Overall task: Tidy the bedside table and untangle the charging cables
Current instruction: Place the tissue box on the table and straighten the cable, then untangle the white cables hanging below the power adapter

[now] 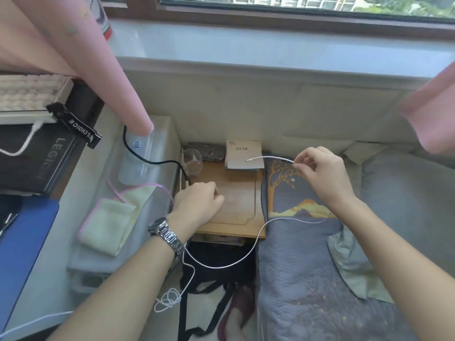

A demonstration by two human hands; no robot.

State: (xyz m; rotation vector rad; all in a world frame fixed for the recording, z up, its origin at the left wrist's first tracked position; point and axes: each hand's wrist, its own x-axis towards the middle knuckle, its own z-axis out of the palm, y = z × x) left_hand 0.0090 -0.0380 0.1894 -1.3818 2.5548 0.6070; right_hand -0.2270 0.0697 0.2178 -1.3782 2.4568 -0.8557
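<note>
My right hand (322, 172) pinches a white charging cable (246, 257) close to its plug end, which sticks out left over a stack of notebooks (242, 153). The cable droops from that hand across the bed, sags below the small wooden bedside table (236, 200), and ends in a tangled loop near the floor. My left hand (197, 201), with a metal watch on the wrist, rests fisted on the table's left edge; whether it grips the cable is hidden. A black cable (147, 159) runs from the left to the table's back corner.
A glass (191, 162) and a patterned pouch (209, 151) stand at the table's back. A clear plastic box (147, 148) with a folded green cloth (108, 225) sits left. The bed with a grey quilt (307, 279) lies right. Pink curtains hang above.
</note>
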